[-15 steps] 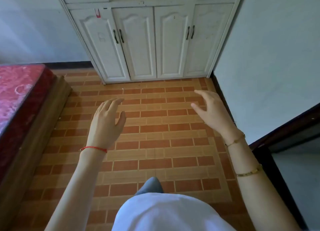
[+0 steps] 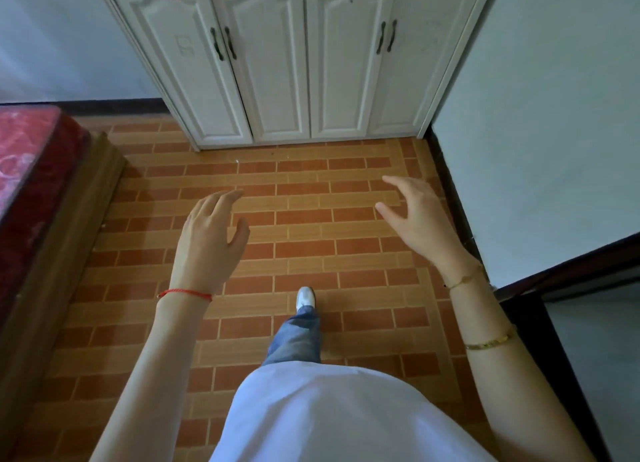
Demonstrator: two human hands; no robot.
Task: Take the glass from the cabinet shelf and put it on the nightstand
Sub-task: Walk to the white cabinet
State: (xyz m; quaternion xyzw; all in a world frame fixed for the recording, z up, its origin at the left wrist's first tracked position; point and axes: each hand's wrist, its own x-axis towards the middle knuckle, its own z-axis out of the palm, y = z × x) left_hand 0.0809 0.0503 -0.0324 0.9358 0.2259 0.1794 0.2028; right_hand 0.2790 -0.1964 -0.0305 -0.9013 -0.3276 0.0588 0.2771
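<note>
The white cabinet [image 2: 277, 63] stands ahead against the wall; only its lower part with closed doors and dark handles shows. Its shelf and the glass are out of view above the frame. No nightstand is visible. My left hand [image 2: 209, 239] hovers over the floor, fingers apart and holding nothing, a red string on the wrist. My right hand [image 2: 417, 215] is held out at the same height to the right, fingers spread, nothing in it, gold bracelets on the arm.
A bed with a red mattress [image 2: 27, 170] on a wooden frame [image 2: 69, 226] lines the left side. A white wall [image 2: 536, 132] closes the right, with a dark-framed opening [image 2: 554, 281] at lower right. Brick-pattern floor [image 2: 311, 219] lies between; my foot [image 2: 306, 298] is stepping forward.
The view has moved closer to the cabinet and tilted down, so its upper shelf left the frame. A leg and shoe came into view. Both hands stay open.
</note>
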